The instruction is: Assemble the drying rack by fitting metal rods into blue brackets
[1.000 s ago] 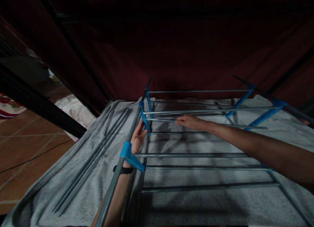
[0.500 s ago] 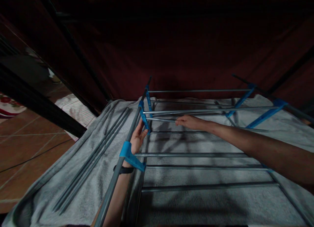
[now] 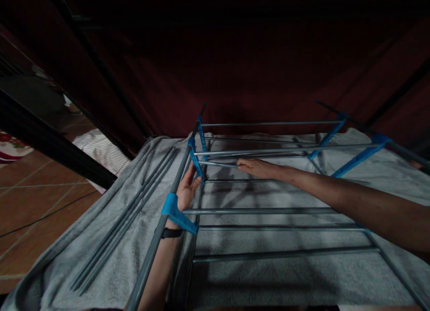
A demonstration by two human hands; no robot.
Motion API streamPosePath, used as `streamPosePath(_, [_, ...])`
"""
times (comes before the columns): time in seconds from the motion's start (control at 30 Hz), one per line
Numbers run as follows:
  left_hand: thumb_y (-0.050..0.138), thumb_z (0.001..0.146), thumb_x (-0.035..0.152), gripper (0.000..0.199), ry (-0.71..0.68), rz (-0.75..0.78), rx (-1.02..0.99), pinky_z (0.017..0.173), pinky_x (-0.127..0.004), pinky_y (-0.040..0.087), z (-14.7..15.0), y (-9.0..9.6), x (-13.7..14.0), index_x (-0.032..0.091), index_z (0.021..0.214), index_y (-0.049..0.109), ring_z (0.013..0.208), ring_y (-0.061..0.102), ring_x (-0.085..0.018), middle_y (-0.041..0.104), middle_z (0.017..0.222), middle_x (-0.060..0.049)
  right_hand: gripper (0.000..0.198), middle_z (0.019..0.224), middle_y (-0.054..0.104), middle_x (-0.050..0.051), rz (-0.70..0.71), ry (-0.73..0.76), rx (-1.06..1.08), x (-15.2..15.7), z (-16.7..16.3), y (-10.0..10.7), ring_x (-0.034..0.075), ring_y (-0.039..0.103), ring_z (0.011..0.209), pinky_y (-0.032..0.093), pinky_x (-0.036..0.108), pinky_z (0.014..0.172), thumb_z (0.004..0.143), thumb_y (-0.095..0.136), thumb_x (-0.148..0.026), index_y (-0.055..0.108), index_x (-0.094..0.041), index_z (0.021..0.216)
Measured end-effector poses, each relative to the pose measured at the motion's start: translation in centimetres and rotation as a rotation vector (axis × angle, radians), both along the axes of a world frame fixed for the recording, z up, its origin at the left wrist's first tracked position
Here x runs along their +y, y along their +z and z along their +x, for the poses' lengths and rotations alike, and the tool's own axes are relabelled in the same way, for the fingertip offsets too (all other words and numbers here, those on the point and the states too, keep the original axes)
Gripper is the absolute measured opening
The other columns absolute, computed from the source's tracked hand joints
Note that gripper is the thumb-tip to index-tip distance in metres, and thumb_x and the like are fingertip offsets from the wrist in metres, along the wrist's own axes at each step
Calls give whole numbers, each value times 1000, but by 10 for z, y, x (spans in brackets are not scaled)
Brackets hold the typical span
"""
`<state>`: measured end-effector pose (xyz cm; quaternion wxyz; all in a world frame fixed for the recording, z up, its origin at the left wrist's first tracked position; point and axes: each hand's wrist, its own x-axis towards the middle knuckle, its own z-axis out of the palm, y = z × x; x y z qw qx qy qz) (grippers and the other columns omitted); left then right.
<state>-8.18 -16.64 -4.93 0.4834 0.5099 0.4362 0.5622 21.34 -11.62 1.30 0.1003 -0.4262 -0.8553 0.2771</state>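
Note:
A rack of grey metal tubes and blue plastic brackets stands on a light grey blanket (image 3: pixel 131 253). On its left side, my left hand (image 3: pixel 187 191) is closed around the lower part of a blue bracket (image 3: pixel 195 161), thumb on the near face and fingers partly hidden behind it. My right hand (image 3: pixel 254 167) grips a thin metal tube (image 3: pixel 220 164) from above, fingers wrapped round it. That tube's left end meets the bracket at my left hand; its right part is hidden by my hand and forearm. Nearer to me, another blue bracket (image 3: pixel 179 216) sits on the left side tube (image 3: pixel 151 253).
Several loose metal tubes (image 3: pixel 126 217) lie side by side on the blanket, left of the rack. Dark red fabric (image 3: pixel 255 74) hangs behind. A black post (image 3: pixel 57 136) slants across the left, over a tiled floor (image 3: pixel 36 203) with a thin cable.
The view has shifted very slightly, so the rack appears a little further left and up. Both hands keep the same hold.

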Motion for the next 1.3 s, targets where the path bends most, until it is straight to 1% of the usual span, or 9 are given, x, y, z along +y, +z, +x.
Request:
streamPosePath(0.1, [76,77,38,77,-1,8,8,123,-52,31,-1,-2,1,40,149,48,153,25,-28,39,160,4,30,84,60,1,-11,9,10,1,0,-1,16,52,76,36,26,69,100,37,-44,57,-21,97])
streamPosePath(0.2, [77,76,39,77,4,19,1,123,-52,31,-1,-5,3,39,148,50,153,24,-29,40,159,4,30,82,59,1,57,19,-1,1,0,0,16,51,76,35,27,70,101,37,-41,56,-20,90])
streamPosePath(0.37, [79,73,38,79,13,22,-11,123,-53,32,-1,-11,6,39,147,50,153,23,-31,40,159,4,29,82,60,3,187,1,-106,-3,-1,7,16,50,72,30,27,66,102,37,-36,58,-20,91])
streamPosePath(0.47, [78,74,39,78,17,22,-10,122,-52,32,-1,-12,7,40,147,50,154,23,-30,38,160,4,29,82,62,4,223,0,-128,-5,-2,8,16,51,73,29,27,66,102,38,-35,61,-20,92])
streamPosePath(0.6, [79,76,38,76,4,27,0,121,-50,34,-2,-12,6,37,147,51,153,22,-31,37,161,2,30,83,65,4,253,-7,-162,-7,-3,8,17,52,72,28,27,66,102,39,-38,64,-21,95])
streamPosePath(0.83, [77,79,35,73,-10,70,6,124,-46,29,-3,-14,7,39,147,50,154,22,-27,35,162,4,33,84,66,3,209,-25,-181,-6,-4,14,17,54,71,29,26,64,103,37,-40,64,-22,95])
streamPosePath(0.93, [76,81,33,74,-19,91,14,125,-45,25,-4,-17,8,42,148,47,154,20,-24,32,163,6,36,85,67,4,251,-64,-270,-4,-8,18,18,55,70,28,28,63,103,36,-46,64,-24,100])
streamPosePath(1.07, [76,80,33,77,-8,102,17,126,-46,25,-4,-18,8,39,151,44,155,19,-26,31,164,4,43,81,66,6,290,-93,-381,-4,-14,23,19,55,67,27,30,62,103,32,-54,62,-24,108])
streamPosePath(1.3, [75,82,35,79,-14,113,62,127,-46,20,-2,-14,5,36,153,40,153,22,-25,32,163,4,43,94,70,4,182,-98,-334,2,-15,26,21,61,78,34,29,66,102,32,-56,64,-28,109])
